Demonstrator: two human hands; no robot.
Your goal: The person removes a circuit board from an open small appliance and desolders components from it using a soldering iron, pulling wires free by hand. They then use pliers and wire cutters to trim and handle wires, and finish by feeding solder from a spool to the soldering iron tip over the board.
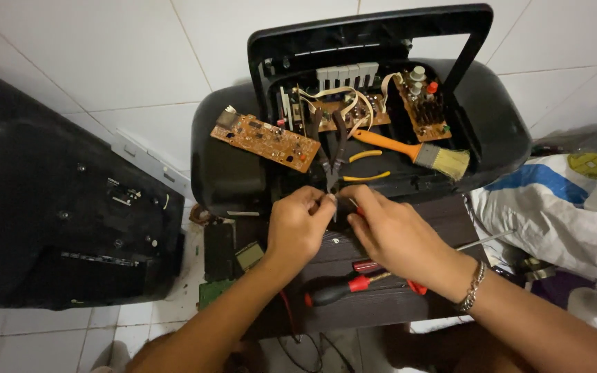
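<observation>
Pliers [333, 155], dark-handled: lying at the front edge of the opened black casing [229, 173], long axis running away from the person, nose toward both hands. Left hand [298, 224] pinches closed at the nose (held item too small to tell); right hand [392, 231], just beside, grips a red-handled tool.

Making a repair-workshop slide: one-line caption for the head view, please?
Left hand and right hand meet at pliers over an opened black device with circuit boards.
</observation>
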